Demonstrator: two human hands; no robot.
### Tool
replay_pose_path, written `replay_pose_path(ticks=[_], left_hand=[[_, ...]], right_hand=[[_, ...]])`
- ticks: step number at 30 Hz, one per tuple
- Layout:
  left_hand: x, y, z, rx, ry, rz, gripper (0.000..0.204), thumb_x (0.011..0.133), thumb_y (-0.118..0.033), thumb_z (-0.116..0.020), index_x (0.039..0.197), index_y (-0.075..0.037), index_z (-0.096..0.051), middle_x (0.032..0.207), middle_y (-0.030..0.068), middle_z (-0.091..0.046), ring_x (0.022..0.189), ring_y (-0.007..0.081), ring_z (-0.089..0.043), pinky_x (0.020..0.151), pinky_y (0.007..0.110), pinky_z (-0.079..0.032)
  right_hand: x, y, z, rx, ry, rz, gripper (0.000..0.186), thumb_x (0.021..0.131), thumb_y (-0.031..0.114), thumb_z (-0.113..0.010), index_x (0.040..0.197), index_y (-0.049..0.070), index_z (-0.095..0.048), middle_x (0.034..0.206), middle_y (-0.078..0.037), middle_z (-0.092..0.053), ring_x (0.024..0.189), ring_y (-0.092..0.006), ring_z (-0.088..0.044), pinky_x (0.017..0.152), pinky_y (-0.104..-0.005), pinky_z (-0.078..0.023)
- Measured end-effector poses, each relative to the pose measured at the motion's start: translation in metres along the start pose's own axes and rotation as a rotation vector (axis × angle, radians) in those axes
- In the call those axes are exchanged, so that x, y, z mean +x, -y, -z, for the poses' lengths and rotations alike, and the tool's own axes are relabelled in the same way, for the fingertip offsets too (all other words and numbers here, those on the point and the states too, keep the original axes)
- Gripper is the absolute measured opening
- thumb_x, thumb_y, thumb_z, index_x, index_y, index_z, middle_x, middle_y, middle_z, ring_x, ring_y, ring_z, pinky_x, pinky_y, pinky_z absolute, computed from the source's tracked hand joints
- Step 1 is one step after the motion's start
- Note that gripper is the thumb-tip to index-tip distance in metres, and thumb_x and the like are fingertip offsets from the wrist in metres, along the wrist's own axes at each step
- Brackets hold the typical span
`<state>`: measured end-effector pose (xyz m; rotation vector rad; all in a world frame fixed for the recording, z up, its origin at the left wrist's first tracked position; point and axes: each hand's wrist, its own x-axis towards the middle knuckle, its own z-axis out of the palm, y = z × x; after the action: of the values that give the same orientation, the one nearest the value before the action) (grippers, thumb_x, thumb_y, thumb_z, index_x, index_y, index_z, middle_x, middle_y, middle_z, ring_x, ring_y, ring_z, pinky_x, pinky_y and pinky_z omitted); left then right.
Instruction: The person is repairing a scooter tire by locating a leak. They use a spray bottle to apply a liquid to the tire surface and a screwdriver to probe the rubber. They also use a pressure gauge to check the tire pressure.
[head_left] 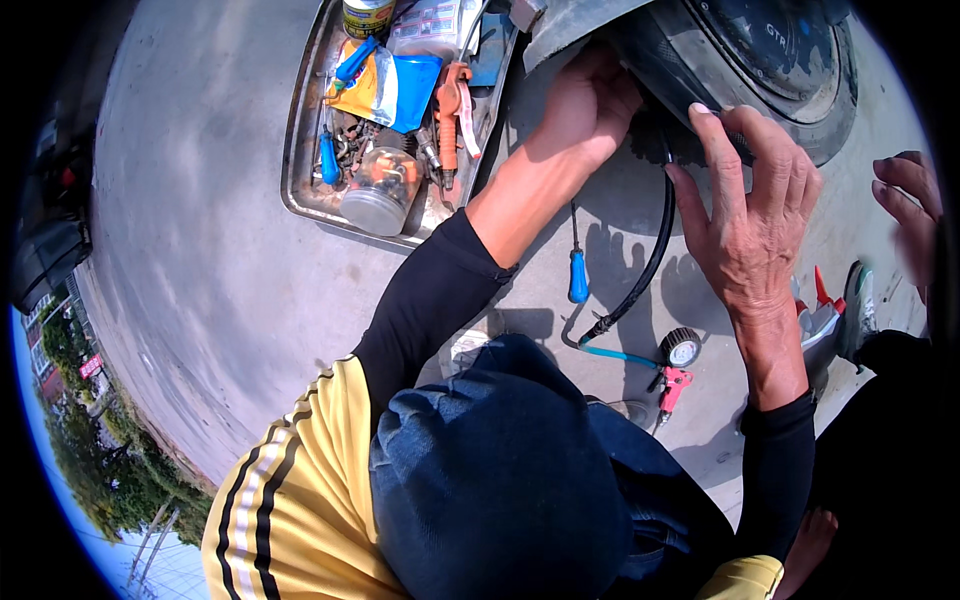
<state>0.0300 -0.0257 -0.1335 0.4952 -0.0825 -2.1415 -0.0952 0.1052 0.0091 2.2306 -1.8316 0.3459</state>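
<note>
I rate pinching as the main hazard: the left hand (pixel 592 108) reaches beneath the edge of the black tyre (pixel 664 48), and a shift of that tyre could trap its fingers. Its fingers curl into shadow, so I cannot tell whether they grip or merely touch. The right hand (pixel 750 190) is spread open and holds nothing; its thumb and index finger stand well apart, the index tip at the tyre's edge, contact unclear. The tyre lies ahead of and between both hands. A second hazard is snagging: the black hose (pixel 652 262) runs just beside the right thumb toward the body, and a sideways sweep could drag it. The blue-handled tool (pixel 578 278) lies on the ground between the forearms, where a dropping wrist could knock it. The pressure gauge (pixel 680 348) sits nearer the body, left of the right forearm.
</note>
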Motion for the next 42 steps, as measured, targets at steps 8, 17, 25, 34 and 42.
replay_pose_path(ticks=[8,17,25,34,42], left_hand=[[-0.068,-0.008,0.019,0.644,-0.35,-0.072,0.021,0.109,-0.015,-0.061,0.115,0.002,-0.072,0.099,0.0098,-0.074,0.088,0.0182,-0.071,0.086,0.033,-0.06],[-0.121,-0.146,0.029,2.107,-0.07,-0.752,0.021,0.101,0.0,-0.064,0.121,-0.001,-0.07,0.111,0.0153,-0.068,0.093,0.0292,-0.072,0.084,0.04,-0.059],[-0.157,-0.261,0.057,2.684,-0.559,-0.207,0.046,0.097,-0.026,-0.074,0.135,0.0,-0.065,0.138,0.0235,-0.065,0.122,0.043,-0.064,0.106,0.051,-0.053],[-0.165,-0.267,0.075,2.653,-0.578,-0.202,0.051,0.094,-0.016,-0.077,0.142,-0.014,-0.06,0.131,0.0201,-0.064,0.122,0.0438,-0.064,0.101,0.052,-0.055],[-0.154,-0.263,0.04,2.033,-0.45,0.116,0.076,0.092,-0.044,-0.084,0.151,-0.005,-0.056,0.146,0.0219,-0.06,0.128,0.0381,-0.064,0.108,0.047,-0.054]], right_hand=[[-0.015,0.058,0.014,1.003,0.608,-0.679,0.065,0.105,0.037,-0.074,0.157,0.005,-0.051,0.119,-0.016,-0.073,0.104,-0.0276,-0.072,0.095,-0.0415,-0.058],[-0.065,0.063,-0.021,1.17,0.678,-0.67,0.053,0.103,0.024,-0.072,0.148,-0.001,-0.058,0.122,-0.017,-0.072,0.1,-0.0298,-0.071,0.092,-0.0423,-0.058],[-0.05,0.09,0.006,1.098,0.705,-0.388,0.052,0.105,0.027,-0.07,0.149,0.003,-0.058,0.128,-0.02,-0.07,0.11,-0.0353,-0.07,0.1,-0.0452,-0.056],[-0.088,0.099,0.002,0.906,0.891,-0.256,0.056,0.101,0.026,-0.074,0.149,0.003,-0.057,0.128,-0.023,-0.067,0.116,-0.0452,-0.066,0.101,-0.052,-0.054],[-0.097,0.1,-0.001,0.814,0.859,-0.24,0.054,0.101,0.024,-0.075,0.147,0.004,-0.057,0.124,-0.022,-0.067,0.115,-0.0447,-0.066,0.099,-0.0513,-0.055]])
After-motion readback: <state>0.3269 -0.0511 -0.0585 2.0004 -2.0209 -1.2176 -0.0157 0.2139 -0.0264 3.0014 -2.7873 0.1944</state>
